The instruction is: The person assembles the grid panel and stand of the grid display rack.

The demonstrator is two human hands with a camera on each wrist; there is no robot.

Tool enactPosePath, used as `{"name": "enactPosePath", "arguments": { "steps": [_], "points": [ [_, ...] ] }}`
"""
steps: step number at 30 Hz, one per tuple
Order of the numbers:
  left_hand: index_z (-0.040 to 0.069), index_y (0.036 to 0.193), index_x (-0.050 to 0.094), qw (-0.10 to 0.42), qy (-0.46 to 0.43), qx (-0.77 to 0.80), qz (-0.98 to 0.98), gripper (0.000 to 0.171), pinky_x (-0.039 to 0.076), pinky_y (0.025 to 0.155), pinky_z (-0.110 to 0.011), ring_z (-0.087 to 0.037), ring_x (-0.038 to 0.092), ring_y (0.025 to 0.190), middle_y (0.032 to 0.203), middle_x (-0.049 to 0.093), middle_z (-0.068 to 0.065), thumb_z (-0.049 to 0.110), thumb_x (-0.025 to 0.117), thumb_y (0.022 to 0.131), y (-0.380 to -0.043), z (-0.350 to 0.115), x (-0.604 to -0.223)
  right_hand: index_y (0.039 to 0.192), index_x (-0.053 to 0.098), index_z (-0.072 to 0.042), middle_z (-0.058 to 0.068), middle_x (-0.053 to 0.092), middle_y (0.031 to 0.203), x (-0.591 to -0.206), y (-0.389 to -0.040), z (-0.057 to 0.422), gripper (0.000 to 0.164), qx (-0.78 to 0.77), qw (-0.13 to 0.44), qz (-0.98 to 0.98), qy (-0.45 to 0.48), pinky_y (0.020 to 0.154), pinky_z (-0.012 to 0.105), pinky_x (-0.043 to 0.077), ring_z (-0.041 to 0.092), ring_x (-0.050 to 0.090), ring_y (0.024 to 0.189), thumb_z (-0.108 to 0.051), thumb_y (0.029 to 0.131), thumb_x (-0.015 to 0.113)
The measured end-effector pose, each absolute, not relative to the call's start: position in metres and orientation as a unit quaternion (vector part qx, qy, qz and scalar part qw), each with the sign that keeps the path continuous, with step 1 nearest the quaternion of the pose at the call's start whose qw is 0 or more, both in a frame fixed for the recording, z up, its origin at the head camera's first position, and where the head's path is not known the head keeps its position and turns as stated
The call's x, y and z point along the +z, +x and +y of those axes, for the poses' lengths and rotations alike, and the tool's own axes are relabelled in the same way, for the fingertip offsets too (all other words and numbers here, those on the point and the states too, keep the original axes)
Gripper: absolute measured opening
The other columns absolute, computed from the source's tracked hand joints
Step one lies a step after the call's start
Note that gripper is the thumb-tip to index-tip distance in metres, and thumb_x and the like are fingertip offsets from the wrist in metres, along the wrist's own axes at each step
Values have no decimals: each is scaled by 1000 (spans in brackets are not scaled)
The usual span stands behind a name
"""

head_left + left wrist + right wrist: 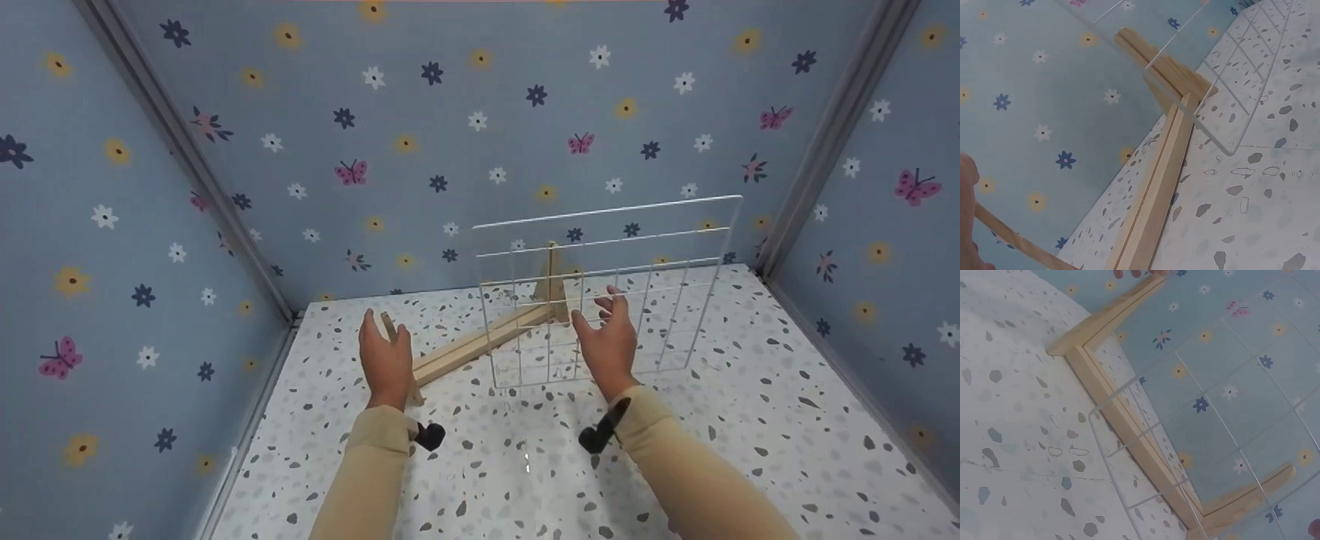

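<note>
A pale wooden stand lies on the speckled floor: a long grooved bar with an upright at each end. My left hand is by the near upright, whose tip shows between thumb and fingers; whether they touch it is unclear. A white wire grid panel stands tilted, overlapping the bar and the far upright in the head view. My right hand, fingers apart, is beside the grid's middle; contact with the wires cannot be told. In the right wrist view only a bit of that hand shows at the lower right edge.
Blue walls with flowers and butterflies enclose the white speckled surface at the back and both sides. Grey trim runs along the corners. Each wrist carries a black strap-on camera.
</note>
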State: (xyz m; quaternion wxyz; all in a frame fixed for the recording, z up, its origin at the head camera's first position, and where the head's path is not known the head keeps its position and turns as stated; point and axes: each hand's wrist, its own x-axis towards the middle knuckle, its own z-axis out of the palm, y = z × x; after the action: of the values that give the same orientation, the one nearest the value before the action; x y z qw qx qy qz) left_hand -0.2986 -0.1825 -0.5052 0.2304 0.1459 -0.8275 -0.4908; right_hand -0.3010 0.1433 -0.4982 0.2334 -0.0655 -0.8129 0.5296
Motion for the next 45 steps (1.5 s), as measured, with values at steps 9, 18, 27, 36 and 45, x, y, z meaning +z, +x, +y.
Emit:
{"name": "enactPosePath", "arguments": {
  "steps": [9,18,27,36,45],
  "points": [
    [8,159,30,211,147,-514,-818,61,42,112,-48,-37,44,140,158,39,-17,22,54,105,-307,-186,-511,150,41,-12,10,61,135,-499,-303,146,69,526,241,-813,-64,96,51,50,33,57,122,-28,93,75],
    [5,156,38,227,154,-533,-800,54,49,106,-44,-35,52,135,153,45,-18,15,54,105,-307,-186,-510,151,40,-13,9,60,136,-499,-302,148,69,527,238,-813,-62,95,51,51,33,57,123,-29,93,74],
    [7,153,44,227,157,-534,-799,49,51,103,-44,-34,56,131,149,50,-16,15,54,105,-308,-186,-513,151,40,-13,9,61,136,-499,-301,150,69,525,236,-815,-68,94,49,52,29,58,119,-30,93,74],
    [5,150,46,239,141,-547,-790,47,51,103,-42,-32,55,131,149,50,-15,13,55,105,-304,-185,-516,152,39,-13,9,60,137,-500,-301,150,70,527,235,-814,-66,93,49,52,31,58,121,-28,93,75],
    [7,150,46,230,135,-540,-798,47,51,103,-42,-30,56,130,148,51,-13,16,55,105,-303,-181,-516,151,40,-12,9,61,134,-498,-302,152,69,524,242,-814,-64,91,47,53,29,58,120,-27,93,75]
  ]
}}
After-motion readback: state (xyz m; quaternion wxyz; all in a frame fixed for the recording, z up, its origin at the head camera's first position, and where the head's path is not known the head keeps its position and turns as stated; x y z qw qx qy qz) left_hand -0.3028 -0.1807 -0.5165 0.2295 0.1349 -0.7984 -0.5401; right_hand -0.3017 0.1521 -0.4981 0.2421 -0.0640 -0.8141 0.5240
